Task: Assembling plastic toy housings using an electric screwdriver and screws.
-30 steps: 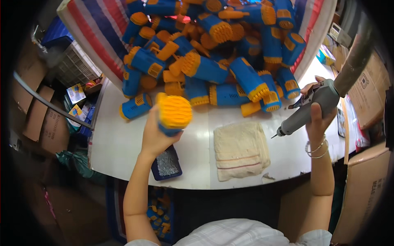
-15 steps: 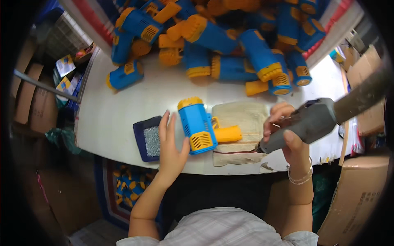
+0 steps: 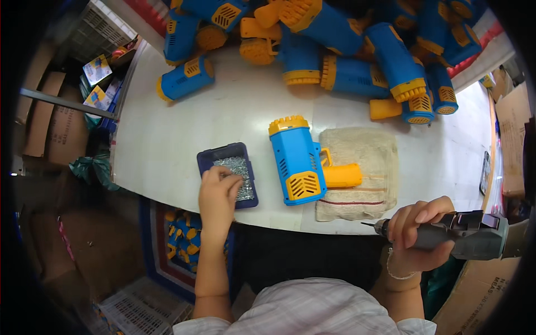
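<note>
My left hand (image 3: 219,192) is over a dark blue tray (image 3: 204,163), its fingers pinched together among small silver screws (image 3: 240,165). Whatever lies between the fingertips is hidden. In my right hand (image 3: 419,226) is a grey power screwdriver (image 3: 479,237), its thin bit pointing left, just off the table's front edge. Between the hands, a blue and yellow toy gun (image 3: 298,161) lies on its side, touched by neither hand. Its yellow handle (image 3: 343,175) rests on a folded beige cloth (image 3: 357,142).
Several similar toy guns (image 3: 352,78) are heaped at the table's far side, one (image 3: 187,78) lying apart at left. Below the front edge, a bin (image 3: 153,245) holds more blue and yellow pieces. Cardboard boxes (image 3: 61,128) stand at left, others at right (image 3: 511,128).
My left hand has gone from beside the toy gun to the screw tray, its fingers closing. My right hand has drawn the screwdriver away from the cloth, toward me and rightward. The view has shifted.
</note>
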`<state>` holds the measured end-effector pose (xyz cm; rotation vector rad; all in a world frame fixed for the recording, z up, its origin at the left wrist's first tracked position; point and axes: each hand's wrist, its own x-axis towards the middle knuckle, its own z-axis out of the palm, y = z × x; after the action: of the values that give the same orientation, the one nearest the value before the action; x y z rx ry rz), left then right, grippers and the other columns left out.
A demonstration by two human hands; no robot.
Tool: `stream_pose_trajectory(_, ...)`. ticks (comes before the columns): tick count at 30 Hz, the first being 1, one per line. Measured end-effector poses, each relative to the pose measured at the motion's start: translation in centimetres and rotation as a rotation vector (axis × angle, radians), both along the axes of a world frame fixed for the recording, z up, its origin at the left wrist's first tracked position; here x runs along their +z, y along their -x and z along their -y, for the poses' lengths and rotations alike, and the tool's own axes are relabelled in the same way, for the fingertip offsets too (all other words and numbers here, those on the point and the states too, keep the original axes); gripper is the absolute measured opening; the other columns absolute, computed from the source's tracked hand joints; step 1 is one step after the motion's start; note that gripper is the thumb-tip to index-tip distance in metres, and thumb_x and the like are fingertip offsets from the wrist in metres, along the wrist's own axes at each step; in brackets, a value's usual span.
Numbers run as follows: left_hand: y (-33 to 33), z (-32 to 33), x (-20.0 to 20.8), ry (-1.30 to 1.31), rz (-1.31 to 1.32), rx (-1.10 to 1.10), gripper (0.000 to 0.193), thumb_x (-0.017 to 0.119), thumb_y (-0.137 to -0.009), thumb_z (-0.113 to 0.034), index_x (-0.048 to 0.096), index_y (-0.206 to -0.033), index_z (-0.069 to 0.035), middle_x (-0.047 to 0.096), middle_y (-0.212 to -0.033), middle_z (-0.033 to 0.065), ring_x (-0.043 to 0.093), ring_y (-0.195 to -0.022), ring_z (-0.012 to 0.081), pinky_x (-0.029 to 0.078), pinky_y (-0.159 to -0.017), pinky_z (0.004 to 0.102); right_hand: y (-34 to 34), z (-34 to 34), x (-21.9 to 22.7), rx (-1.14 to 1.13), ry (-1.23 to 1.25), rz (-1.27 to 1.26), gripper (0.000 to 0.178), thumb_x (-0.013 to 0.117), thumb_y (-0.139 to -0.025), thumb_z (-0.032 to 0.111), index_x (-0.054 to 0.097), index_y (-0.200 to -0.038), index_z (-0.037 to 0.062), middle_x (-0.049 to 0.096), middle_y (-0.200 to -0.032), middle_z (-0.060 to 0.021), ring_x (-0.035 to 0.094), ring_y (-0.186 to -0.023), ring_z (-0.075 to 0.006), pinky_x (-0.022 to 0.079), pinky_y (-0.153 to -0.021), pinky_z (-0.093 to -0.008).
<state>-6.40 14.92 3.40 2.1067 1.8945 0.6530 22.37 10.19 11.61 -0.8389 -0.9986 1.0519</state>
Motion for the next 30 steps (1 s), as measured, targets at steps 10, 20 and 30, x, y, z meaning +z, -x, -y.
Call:
stream_pose_trajectory(10, -5.4, 2.0, 3.5, 0.0, 0.403, -0.026, 0.008, 0.062, -0.072, 0.005, 0.064, -0.079, 0.004, 0.059, -0.071, 0.0098, 0.055, -0.06, 0.0158, 0.043, -0.055, 0.0259, 1.1, -0.8, 0.6, 0.126, -0.181, -0.156, 0.074, 0.042, -0.069, 0.078, 0.046, -0.084, 0.0048, 0.051, -0.054, -0.0048, 0.048, -0.04, -0.015, 0.042, -0.035, -0.0263)
stream_pose_trajectory(20, -2.8, 2.1, 3.1, 0.218, 0.814, 0.258, 0.007, 0.059, -0.079, 0.002, 0.063, -0.083, 0.004, 0.062, -0.073, 0.007, 0.056, -0.061, 0.01, 0.046, -0.056, 0.0211, 0.9, -1.1, 0.2, 0.055, -0.212, -0.197, 0.068, 0.046, -0.071, 0.073, 0.045, -0.083, 0.0056, 0.052, -0.054, -0.0045, 0.047, -0.037, -0.0147, 0.042, -0.034, -0.0263)
stream_pose_trajectory(30, -12.1, 6.1, 0.2, 1.105, 2.005, 0.057, 0.013, 0.052, -0.089, -0.009, 0.056, -0.096, 0.001, 0.061, -0.085, 0.0076, 0.055, -0.071, 0.0085, 0.045, -0.065, 0.0191, 1.3, -1.1, 0.9, 0.123, -0.338, -0.177, 0.063, 0.043, -0.077, 0.069, 0.042, -0.083, 0.0061, 0.048, -0.048, -0.0037, 0.044, -0.032, -0.0138, 0.041, -0.031, -0.0261)
